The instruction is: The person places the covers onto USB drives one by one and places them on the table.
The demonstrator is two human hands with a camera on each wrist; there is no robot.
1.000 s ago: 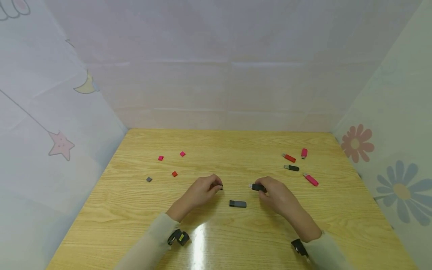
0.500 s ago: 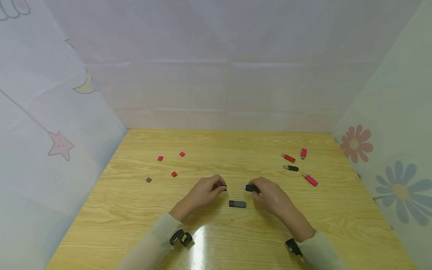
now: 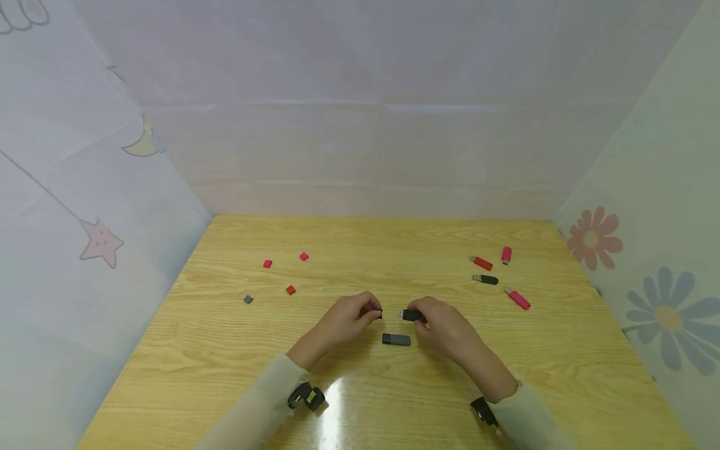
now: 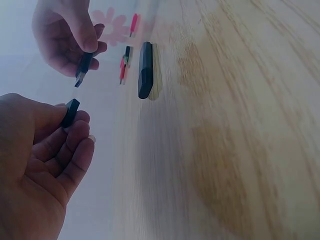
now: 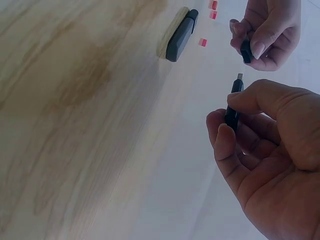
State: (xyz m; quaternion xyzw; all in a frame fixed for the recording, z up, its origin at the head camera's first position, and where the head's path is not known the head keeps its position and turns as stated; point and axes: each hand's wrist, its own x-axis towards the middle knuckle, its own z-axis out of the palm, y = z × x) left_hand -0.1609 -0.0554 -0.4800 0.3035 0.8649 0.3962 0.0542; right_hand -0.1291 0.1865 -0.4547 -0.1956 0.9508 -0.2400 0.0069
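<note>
Between thumb and fingers my left hand (image 3: 351, 319) pinches a small black USB stick cap (image 4: 70, 113). My right hand (image 3: 447, 325) holds a black USB stick (image 5: 234, 105) by its body, its bare metal plug (image 5: 240, 76) pointing left at the cap. A short gap separates plug and cap, and both are held above the table. Just in front of the hands lies a grey USB stick (image 3: 397, 340) with a black cap on its left end.
At the left lie loose caps: a pink cap (image 3: 267, 264), another pink cap (image 3: 304, 256), a red cap (image 3: 290, 290) and a grey cap (image 3: 248, 299). Uncapped sticks lie right: a red stick (image 3: 482, 263), a black stick (image 3: 486, 279), pink sticks (image 3: 518, 299). Patterned sheets surround the wooden table (image 3: 394, 400).
Both hands have drawn closer together: the right hand moved left with the black USB stick, and the left hand shifted slightly right with the cap. The things on the table stayed put.
</note>
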